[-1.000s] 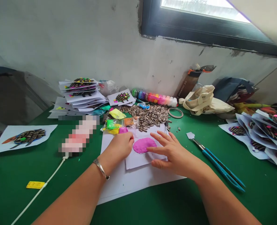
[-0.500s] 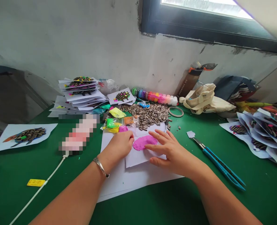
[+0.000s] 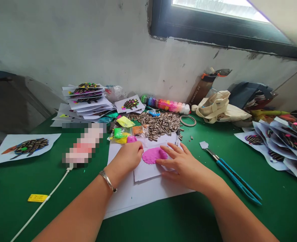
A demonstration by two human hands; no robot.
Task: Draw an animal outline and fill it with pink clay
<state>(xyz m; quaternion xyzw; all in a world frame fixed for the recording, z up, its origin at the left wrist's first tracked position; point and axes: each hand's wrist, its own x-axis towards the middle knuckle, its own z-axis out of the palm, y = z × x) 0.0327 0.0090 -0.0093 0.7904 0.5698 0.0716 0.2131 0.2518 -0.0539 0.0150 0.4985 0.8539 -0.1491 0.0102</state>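
Note:
A flattened patch of pink clay [image 3: 154,156] lies on a white card [image 3: 148,171], which rests on a larger white paper sheet [image 3: 135,196]. My left hand [image 3: 128,158] lies on the card left of the clay, fingers together and holding nothing. My right hand [image 3: 180,164] spreads its fingers, with their tips touching the clay's right edge. Just beyond the card are a heap of striped sunflower seeds [image 3: 156,125] and small plastic bags of coloured clay [image 3: 120,134]. A pen [image 3: 178,136] stands at the card's far edge.
The green table [image 3: 239,218] holds stacked seed-and-clay pictures [image 3: 86,101] at the back left, more [image 3: 284,144] at the right, and a blue-handled craft tool [image 3: 239,179]. Behind stand clay tubes [image 3: 165,105] and a canvas bag [image 3: 221,111]. A white cable [image 3: 45,201] runs left.
My right hand has shifted slightly on the clay's right edge, and its fingers have drawn closer together. The clay's outline has changed a little. My left hand stays nearly still.

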